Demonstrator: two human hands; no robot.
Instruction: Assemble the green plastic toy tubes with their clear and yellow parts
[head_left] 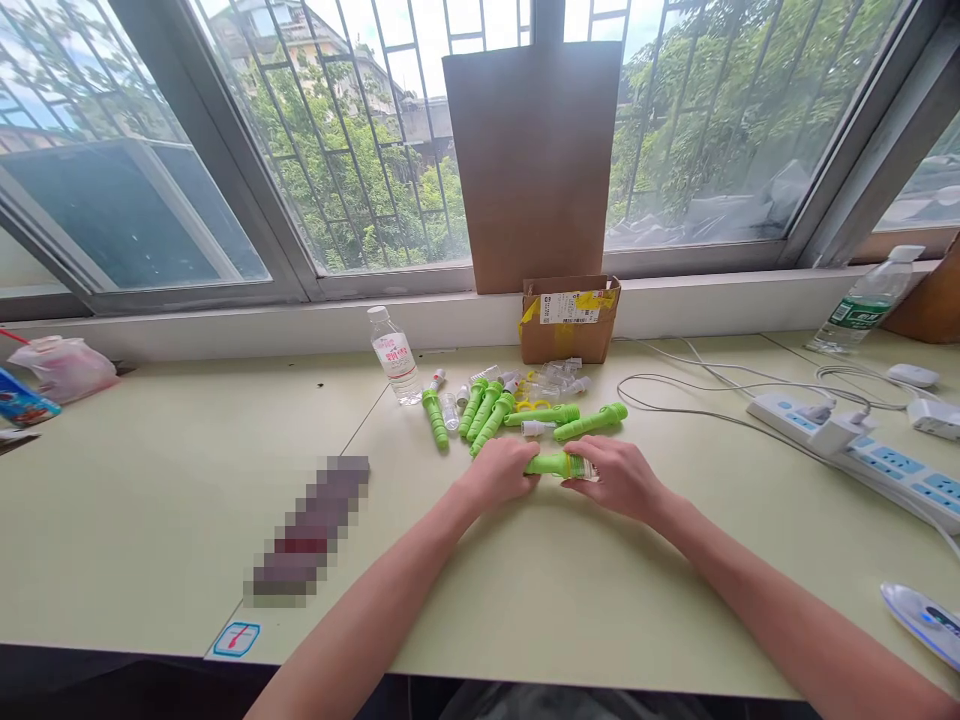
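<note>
My left hand (504, 470) is closed around one end of a green plastic tube (551, 464) just above the table. At the tube's other end, my right hand (616, 477) grips a clear ribbed part (579, 467), which meets the green piece at a yellowish ring. Right behind my hands lie several similar green tubes (486, 412), some side by side and pointing toward me. Among them are a white cap piece (536, 428), small clear plastic parts (559, 375) and yellow rings (531, 405).
A water bottle (397, 358) and an open cardboard box (566, 335) stand behind the parts. A blurred dark item (311, 530) lies left. At right are a power strip (885, 465), cables, another bottle (862, 305) and a white device (926, 622).
</note>
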